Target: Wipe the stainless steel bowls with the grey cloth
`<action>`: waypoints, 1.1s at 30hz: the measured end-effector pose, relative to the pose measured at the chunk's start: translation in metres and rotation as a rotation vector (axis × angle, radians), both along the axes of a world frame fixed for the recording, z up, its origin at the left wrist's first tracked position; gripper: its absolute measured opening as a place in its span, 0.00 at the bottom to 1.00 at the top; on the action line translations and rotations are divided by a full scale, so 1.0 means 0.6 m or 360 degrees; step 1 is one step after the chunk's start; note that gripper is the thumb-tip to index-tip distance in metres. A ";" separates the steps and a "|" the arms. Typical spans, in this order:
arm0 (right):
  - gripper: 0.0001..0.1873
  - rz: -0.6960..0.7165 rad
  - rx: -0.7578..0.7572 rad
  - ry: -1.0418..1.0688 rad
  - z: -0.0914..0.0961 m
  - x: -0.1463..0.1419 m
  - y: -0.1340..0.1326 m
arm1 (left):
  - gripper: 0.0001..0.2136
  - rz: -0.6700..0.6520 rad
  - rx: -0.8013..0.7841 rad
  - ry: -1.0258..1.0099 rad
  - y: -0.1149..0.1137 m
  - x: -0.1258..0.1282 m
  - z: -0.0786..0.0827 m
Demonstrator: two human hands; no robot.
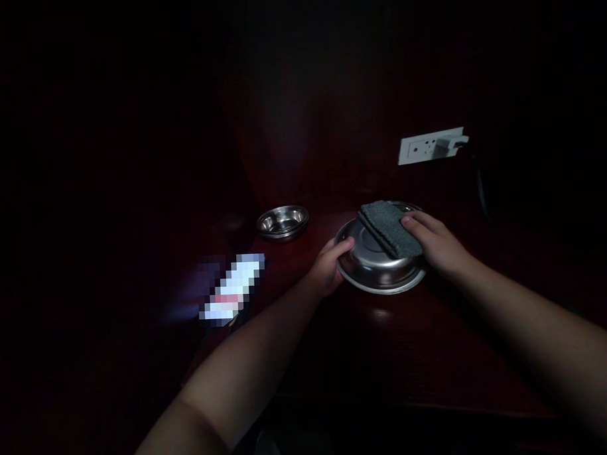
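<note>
A shiny steel bowl [385, 272] is held bottom up over the dark red table, its wide rim tilted a little towards me. My left hand [329, 266] grips the rim at the left, thumb on the outer wall and fingers underneath. In my right hand [431, 239] is a folded grey-green cloth [388, 228], pressed against the upturned base of the bowl. The thumb lies on top of the cloth, while the other fingers are partly hidden. Part of the bowl's far side is covered by the cloth.
Stacked steel bowls [283, 221] stand right side up at the back left. A bright blurred-out screen [233, 293] lies near the table's left edge. On the back wall is a white socket panel [430, 147] with a plug and hanging cable. Deep shadow hides the surroundings.
</note>
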State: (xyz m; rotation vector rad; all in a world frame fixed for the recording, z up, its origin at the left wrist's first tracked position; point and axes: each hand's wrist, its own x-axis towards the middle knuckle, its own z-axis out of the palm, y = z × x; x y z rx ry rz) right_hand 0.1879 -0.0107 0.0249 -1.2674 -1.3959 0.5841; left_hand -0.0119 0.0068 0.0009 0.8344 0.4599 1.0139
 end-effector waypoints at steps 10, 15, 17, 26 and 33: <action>0.16 -0.0039 -0.0012 -0.0028 0.006 -0.003 -0.004 | 0.15 -0.0012 0.0012 -0.0004 0.000 0.001 -0.001; 0.16 -0.0011 -0.0027 0.0000 0.004 -0.001 -0.003 | 0.16 -0.0019 0.0007 -0.0006 0.001 0.002 -0.001; 0.17 -0.0006 -0.0025 -0.0003 0.002 0.000 -0.002 | 0.15 -0.0014 0.0017 -0.0011 0.001 0.002 -0.001; 0.17 -0.0011 -0.0024 -0.0012 0.003 -0.001 -0.004 | 0.13 -0.0007 0.0009 -0.0005 0.001 0.002 -0.001; 0.17 -0.0009 -0.0042 -0.0012 0.003 0.000 -0.004 | 0.13 -0.0021 0.0017 0.0011 0.002 0.001 0.000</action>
